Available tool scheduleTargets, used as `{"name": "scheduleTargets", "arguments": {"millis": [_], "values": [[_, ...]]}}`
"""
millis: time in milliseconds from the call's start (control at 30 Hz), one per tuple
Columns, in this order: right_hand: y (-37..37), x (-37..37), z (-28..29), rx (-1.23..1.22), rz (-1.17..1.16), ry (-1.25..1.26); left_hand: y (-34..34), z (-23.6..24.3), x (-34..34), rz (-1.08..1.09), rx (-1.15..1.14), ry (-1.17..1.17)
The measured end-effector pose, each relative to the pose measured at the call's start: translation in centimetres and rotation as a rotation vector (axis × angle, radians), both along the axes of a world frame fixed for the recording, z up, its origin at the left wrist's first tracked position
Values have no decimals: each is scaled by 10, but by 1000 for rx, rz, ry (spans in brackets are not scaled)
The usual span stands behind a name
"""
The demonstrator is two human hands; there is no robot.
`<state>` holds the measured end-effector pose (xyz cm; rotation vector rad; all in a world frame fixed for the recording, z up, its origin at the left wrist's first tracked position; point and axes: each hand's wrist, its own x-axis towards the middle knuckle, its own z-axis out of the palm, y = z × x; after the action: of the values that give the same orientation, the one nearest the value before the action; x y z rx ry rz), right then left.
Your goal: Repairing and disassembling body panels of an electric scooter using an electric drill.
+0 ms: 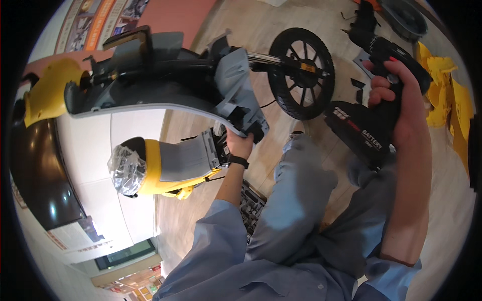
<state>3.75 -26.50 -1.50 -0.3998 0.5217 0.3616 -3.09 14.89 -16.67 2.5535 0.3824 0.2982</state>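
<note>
My right hand [405, 95] is wrapped round the handle of a black cordless drill [359, 131], raised at the right with its chuck toward the upper left. My left hand [239, 144], with a dark band on the wrist, grips the lower edge of a grey plastic panel [235, 75]; its fingers are partly hidden behind that edge. The panel belongs to the front part of a partly stripped electric scooter [165, 70], which extends to the upper left. Its black spoked wheel [303, 73] is beyond the hand, apart from the drill.
Below the front part is the scooter's yellow and grey rear body [183, 160], its end wrapped in clear plastic. A tool case [251, 206] lies by my leg. Yellow panels [442, 93] and a dark tub [404, 20] are at the right. A dark screen [45, 173] stands at the left.
</note>
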Motion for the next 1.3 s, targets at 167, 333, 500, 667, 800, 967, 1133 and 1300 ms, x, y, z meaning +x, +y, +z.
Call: {"name": "scheduleTargets", "arguments": {"millis": [167,333,500,667,800,967,1133,1300], "values": [[-4,-2,1,11,25,-43,3,-10,-7,18,12,-19],[-3,-1,2,-42,4,31,-2,-5,-12,64,-45,5],[-17,2,-8,29,15,45,-3,11,-11,10,-37,1],[-28,6,-17,-3,32,27,-25,34,-33,1,-90,-190],[-34,3,-20,-37,78,16,-41,73,-48,-64,-216,-286],[-25,-2,-28,-190,71,57,-30,83,-50,-131,-180,-321],[-37,-10,-34,-235,100,79,-5,85,-86,-46,-633,-82],[-8,-9,-28,-489,210,-26,49,66,-173,-21,-586,233]]}}
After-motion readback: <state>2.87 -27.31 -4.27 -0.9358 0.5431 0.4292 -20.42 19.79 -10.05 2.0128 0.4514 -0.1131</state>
